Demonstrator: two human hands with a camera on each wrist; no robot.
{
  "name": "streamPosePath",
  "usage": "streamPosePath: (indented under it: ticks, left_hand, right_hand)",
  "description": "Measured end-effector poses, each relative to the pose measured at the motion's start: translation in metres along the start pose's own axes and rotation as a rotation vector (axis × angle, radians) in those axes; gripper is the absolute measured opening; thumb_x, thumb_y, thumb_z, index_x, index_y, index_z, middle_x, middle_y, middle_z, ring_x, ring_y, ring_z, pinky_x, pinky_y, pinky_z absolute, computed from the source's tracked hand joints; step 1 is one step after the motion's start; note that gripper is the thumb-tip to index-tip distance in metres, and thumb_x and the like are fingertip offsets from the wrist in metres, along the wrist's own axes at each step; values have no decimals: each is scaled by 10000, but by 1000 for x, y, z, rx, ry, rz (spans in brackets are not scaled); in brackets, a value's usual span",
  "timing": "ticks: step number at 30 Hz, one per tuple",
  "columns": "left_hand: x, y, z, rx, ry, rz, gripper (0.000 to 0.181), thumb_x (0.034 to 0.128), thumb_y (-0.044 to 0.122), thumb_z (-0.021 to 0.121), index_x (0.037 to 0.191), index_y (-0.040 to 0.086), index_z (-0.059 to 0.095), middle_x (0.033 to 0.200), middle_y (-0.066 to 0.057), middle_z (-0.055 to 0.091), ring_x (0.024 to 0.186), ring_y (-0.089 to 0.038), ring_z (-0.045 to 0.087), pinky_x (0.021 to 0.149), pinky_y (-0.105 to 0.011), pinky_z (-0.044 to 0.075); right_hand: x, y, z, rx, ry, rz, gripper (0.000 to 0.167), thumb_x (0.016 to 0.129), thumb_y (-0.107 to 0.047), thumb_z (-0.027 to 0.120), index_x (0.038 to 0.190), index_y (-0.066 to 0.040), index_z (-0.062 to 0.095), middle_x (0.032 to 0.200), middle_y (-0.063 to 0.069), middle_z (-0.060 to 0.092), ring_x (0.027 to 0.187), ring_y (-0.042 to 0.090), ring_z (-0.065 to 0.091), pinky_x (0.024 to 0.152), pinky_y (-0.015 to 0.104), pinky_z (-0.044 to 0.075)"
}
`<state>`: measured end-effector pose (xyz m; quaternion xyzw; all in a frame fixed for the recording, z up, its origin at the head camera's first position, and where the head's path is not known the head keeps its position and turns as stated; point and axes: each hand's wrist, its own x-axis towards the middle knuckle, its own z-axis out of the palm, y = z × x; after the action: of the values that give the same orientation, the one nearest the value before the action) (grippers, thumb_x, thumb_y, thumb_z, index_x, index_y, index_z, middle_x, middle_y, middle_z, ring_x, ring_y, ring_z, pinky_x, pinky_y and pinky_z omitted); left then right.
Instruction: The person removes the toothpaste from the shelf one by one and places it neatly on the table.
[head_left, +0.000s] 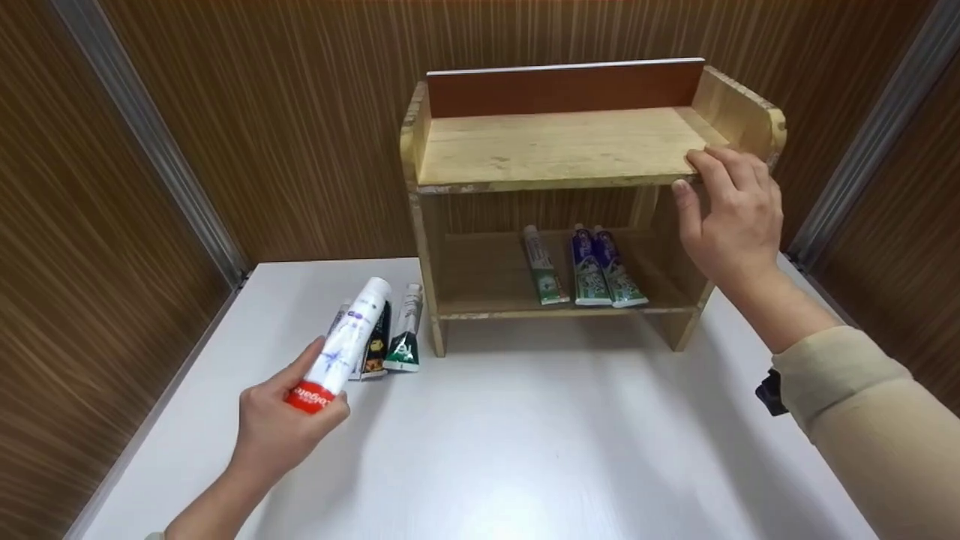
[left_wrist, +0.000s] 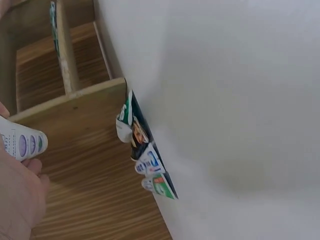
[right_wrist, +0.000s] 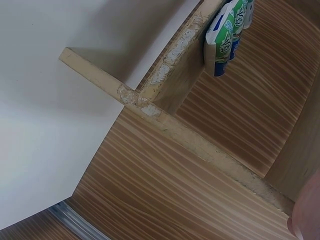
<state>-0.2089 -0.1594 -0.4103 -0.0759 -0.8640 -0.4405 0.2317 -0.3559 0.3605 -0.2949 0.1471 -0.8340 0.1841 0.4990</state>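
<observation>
My left hand [head_left: 289, 420] holds a white toothpaste tube [head_left: 346, 337] with a red Colgate end, its cap tilted up and away. In the left wrist view the tube's white cap end [left_wrist: 30, 142] sticks out past the fingers. The tube is above several other toothpaste tubes [head_left: 405, 337] on the table, partly hiding them. My right hand [head_left: 735, 206] grips the front edge of the small wooden shelf [head_left: 562, 146] near its right side, fingers on the top board and thumb at the edge. In the right wrist view only a bit of that hand [right_wrist: 307, 210] shows.
Three toothpaste tubes lie on the lower board: a white-green one [head_left: 545, 266] in the middle and two purple-green ones, one [head_left: 591, 266] beside the other [head_left: 619, 268], farther right. The shelf stands on a white table [head_left: 510, 450], with wood-grain panels [head_left: 300, 135] around it.
</observation>
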Motion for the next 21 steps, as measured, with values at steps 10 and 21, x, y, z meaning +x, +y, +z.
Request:
streamPosePath:
  ticks: [10, 21]
  left_hand:
    - [22, -29, -9, 25, 18, -136, 778, 872, 141, 858, 1576, 178, 530, 1509, -151, 602, 1268, -332, 596, 763, -127, 537]
    - [54, -63, -11, 24, 48, -232, 784, 906, 215, 819, 1611, 193, 477, 1577, -123, 542, 1332, -353, 573, 777, -109, 525]
  right_hand:
    - [3, -1, 1, 8, 15, 14, 404, 1059, -369, 612, 1330, -80, 690, 1379, 144, 648, 1335, 386, 530, 1093, 619, 394]
    - [1, 1, 2, 12, 23, 27, 382, 1047, -341, 631, 1322, -84, 697, 1379, 139, 653, 1340, 380, 532, 1086, 629, 397]
